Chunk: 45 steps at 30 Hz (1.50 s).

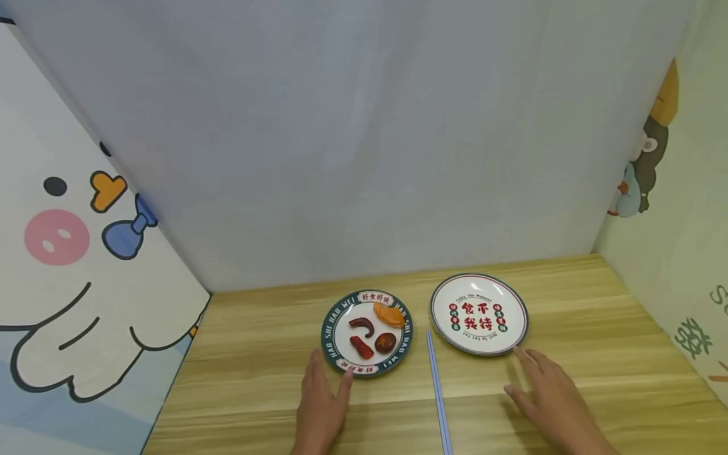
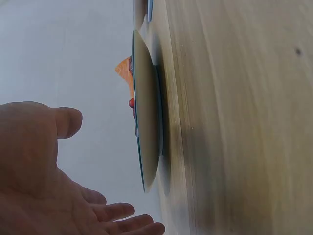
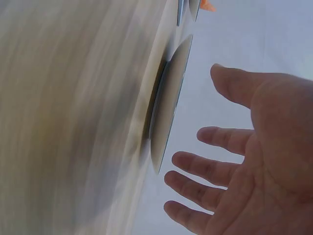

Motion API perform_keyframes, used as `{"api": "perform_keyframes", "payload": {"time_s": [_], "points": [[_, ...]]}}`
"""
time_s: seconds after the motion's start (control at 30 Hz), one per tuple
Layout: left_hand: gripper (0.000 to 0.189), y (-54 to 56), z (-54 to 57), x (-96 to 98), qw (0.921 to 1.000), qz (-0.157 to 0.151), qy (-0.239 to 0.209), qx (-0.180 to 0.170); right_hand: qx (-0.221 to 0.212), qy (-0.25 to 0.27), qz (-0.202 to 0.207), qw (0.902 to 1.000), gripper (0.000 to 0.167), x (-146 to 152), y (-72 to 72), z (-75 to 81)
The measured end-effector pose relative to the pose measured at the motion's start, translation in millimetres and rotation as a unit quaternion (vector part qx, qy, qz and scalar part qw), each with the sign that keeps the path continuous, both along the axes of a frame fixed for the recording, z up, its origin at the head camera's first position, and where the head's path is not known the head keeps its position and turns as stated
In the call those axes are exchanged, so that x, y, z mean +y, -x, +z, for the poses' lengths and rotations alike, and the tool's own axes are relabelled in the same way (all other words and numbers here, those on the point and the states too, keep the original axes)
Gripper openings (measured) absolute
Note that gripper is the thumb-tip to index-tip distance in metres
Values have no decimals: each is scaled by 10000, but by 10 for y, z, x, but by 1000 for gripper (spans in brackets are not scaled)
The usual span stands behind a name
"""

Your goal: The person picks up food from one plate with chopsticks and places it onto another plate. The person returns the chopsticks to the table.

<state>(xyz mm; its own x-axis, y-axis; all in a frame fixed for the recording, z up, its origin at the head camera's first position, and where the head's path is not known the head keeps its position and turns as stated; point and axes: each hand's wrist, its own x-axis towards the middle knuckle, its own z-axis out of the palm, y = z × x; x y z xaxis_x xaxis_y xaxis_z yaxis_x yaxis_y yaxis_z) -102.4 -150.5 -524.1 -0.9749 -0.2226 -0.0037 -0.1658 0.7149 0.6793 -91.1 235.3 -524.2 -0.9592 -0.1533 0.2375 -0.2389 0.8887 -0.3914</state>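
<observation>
Behind a yellowish wood-grain table (image 1: 227, 379) rises a plain, pale grey backdrop (image 1: 370, 139). Just beside the person's left hand (image 1: 321, 404) is a round white plate with dark green, lettered rim (image 1: 328, 335); on it lie one orange food piece (image 1: 390, 314), one dark curved piece (image 1: 370, 324), one red piece (image 1: 362, 348) and one round brown piece (image 1: 385, 343). Left fingers are straight and close together, thumb apart. Right hand (image 1: 548, 392), its fingers straight and spread, is near a round white plate with red characters (image 1: 483, 287). Slender light-blue chopsticks (image 1: 437, 385) lie between the hands.
</observation>
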Motion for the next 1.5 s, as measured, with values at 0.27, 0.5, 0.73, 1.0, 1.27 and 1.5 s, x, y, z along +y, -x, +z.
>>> {"api": "perform_keyframes", "payload": {"time_s": [0.27,0.5,0.73,1.0,1.27,1.5], "points": [[87,45,-18,53,9985,248,-483,75,113,100,169,9997,68,-149,-3,14],[87,72,-31,92,9956,470,-793,146,72,102,271,9996,66,-266,-2,26],[88,100,-24,118,9919,634,-1089,183,76,102,364,9993,67,-370,-6,32],[86,128,-51,134,9869,797,-1395,159,172,86,554,9983,68,-489,13,-2],[85,204,-66,142,9806,999,-1684,41,337,194,783,9962,69,-608,47,7],[86,254,-80,155,9758,1127,-1865,208,-71,137,797,9967,65,-684,67,28]]}}
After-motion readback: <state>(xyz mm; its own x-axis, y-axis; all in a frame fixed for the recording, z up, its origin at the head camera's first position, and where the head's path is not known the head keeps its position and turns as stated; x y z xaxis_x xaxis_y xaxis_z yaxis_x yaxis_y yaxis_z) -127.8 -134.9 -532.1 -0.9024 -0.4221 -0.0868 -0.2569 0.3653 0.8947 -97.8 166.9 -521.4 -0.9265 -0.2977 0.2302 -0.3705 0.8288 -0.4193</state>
